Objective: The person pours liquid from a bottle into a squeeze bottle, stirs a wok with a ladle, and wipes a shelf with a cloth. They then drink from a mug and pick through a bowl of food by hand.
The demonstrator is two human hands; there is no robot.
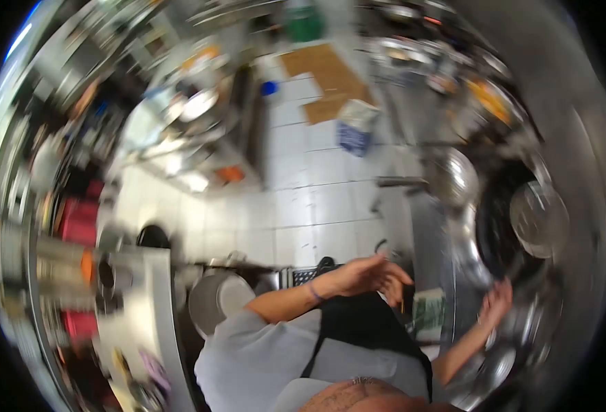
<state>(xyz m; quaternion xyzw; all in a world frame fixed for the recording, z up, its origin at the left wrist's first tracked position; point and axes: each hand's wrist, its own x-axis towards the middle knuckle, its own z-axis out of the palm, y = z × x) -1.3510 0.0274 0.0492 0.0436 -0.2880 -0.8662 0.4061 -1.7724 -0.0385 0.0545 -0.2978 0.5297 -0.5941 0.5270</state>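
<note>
My left hand (375,277) reaches across in front of my apron, fingers apart and nothing in them. It is over the near edge of the stove counter. My right hand (497,303) is closed at the near side of a dark wok (490,230). A blurred handle runs from it toward a round strainer (540,218), which sits over the wok's right part. Left of the wok is a metal pan (454,177) with a long handle pointing left. The wok's contents are too blurred to make out.
A steel counter (430,240) runs along my right, with bowls (495,364) near me and a blurred orange item (488,99) farther off. A blue-and-white container (356,127) and flattened cardboard (327,75) are on the tiled floor. A large pot (210,302) stands at my left.
</note>
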